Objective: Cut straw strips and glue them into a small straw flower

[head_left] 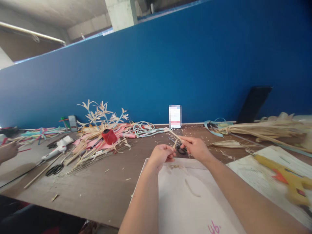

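Note:
Above the far end of a white box lid (pixel 180 195), both of my hands are closed in a pinch. My right hand (pixel 196 149) grips a thin pale strip of dried plant fibre (pixel 173 133), whose free end points up and left. My left hand (pixel 159 156) pinches the strip's lower part, close to my right fingertips. Just behind the hands lie black-handled scissors (pixel 181 150), partly hidden. A few loose fibre scraps (pixel 191 188) rest on the white surface.
Left of the lid are a red thread spool (pixel 109 136), pale fibre flowers (pixel 96 118), more scissors (pixel 55 169) and a white glue gun (pixel 58 148). A yellow glue gun (pixel 282 175) lies right, below dried husks (pixel 263 128). A phone (pixel 175 117) stands behind. Another person's hand (pixel 8 151) shows far left.

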`<act>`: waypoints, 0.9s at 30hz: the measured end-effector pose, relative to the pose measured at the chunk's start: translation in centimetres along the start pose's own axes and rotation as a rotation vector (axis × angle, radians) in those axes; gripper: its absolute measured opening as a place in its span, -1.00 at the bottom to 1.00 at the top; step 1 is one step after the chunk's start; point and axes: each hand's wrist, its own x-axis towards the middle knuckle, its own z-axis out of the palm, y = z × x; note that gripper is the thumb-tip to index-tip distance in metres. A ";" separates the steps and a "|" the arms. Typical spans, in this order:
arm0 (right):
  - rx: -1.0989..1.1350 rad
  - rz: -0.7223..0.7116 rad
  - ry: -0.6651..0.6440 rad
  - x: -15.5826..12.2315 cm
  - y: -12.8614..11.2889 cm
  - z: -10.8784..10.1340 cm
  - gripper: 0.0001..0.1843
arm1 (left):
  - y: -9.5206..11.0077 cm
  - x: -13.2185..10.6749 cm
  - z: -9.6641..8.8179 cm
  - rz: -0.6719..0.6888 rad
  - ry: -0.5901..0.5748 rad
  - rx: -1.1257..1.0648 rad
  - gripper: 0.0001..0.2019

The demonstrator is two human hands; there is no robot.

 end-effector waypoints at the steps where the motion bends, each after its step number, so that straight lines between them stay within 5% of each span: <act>1: 0.012 0.004 0.046 0.1 0.1 -0.3 -0.62 | 0.0 0.0 0.0 0.004 0.001 -0.006 -0.92; 4: 0.115 0.014 0.092 0.2 0.1 -0.7 -0.56 | -0.1 0.0 0.1 0.002 -0.005 -0.026 -0.88; 13: 0.331 0.070 -0.150 -0.8 -0.6 0.5 -0.47 | -0.2 0.0 0.2 0.011 -0.017 0.010 -0.86; 20: 0.243 0.012 -0.175 -0.8 -0.2 0.7 -0.66 | -0.1 0.0 0.8 0.062 0.023 0.105 -0.95; 27: 0.361 0.039 -0.155 -0.6 -0.2 0.2 -0.64 | 0.2 -0.1 0.3 -0.027 -0.041 -0.125 -0.83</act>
